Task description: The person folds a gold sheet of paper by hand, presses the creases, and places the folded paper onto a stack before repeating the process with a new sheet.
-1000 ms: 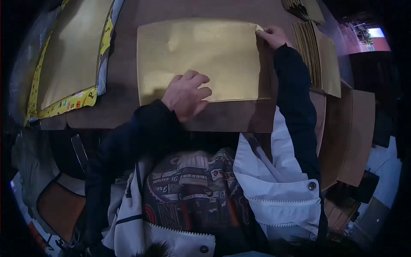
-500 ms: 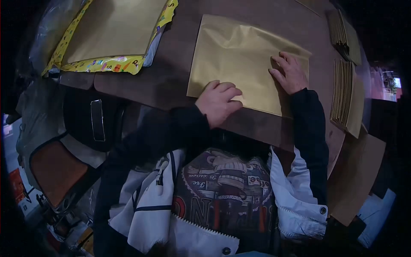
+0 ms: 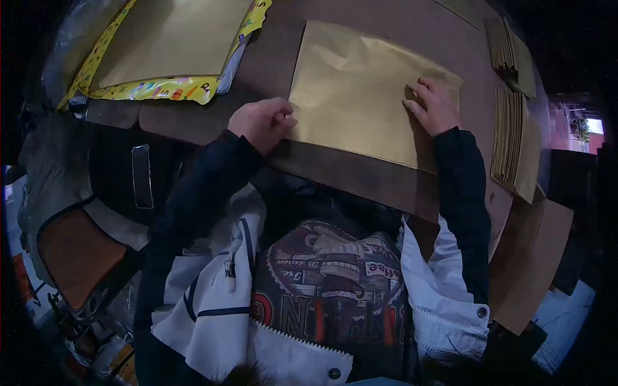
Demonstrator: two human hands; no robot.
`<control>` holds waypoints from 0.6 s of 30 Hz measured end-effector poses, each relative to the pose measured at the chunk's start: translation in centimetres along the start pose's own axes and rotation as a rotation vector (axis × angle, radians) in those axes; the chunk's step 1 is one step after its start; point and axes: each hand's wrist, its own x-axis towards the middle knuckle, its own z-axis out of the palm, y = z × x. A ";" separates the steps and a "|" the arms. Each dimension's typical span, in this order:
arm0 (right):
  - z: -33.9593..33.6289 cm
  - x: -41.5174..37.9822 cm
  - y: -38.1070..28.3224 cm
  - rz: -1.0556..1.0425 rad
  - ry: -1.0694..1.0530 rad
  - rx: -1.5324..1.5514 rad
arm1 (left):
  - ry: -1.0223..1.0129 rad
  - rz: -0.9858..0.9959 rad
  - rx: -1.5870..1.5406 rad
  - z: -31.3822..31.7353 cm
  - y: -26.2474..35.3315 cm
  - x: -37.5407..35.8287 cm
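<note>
A gold-brown paper sheet (image 3: 360, 103), lightly creased near its far edge, lies flat on the brown table. At its lower left corner is my left hand (image 3: 261, 123), fingers curled and thumb close to them. Whether the paper's edge is between those fingertips is hidden. My right hand (image 3: 436, 106) rests on the right part of the sheet with fingers spread and thumb apart.
A stack of similar gold sheets (image 3: 170, 45) in torn yellow patterned wrapping lies at the left. Folded brown cardboard bundles (image 3: 508, 138) line the right side, and a cardboard sheet (image 3: 534, 257) leans below them. A chair with an orange-brown panel (image 3: 80, 257) stands lower left.
My left hand has slid left from the sheet's near edge to its lower left corner, with fingers more curled. My right hand stays on the sheet. The view has shifted slightly.
</note>
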 end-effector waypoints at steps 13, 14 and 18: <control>0.4 -0.4 -2.0 -0.115 0.088 -0.072 | 0.001 -0.013 -0.028 0.5 -0.7 0.9; 0.5 -0.4 -2.8 -0.135 0.105 -0.067 | 0.002 -0.011 -0.043 0.5 -0.7 0.9; 0.6 -1.4 -8.1 -0.204 0.072 0.065 | 0.018 0.027 -0.096 0.9 -1.3 0.9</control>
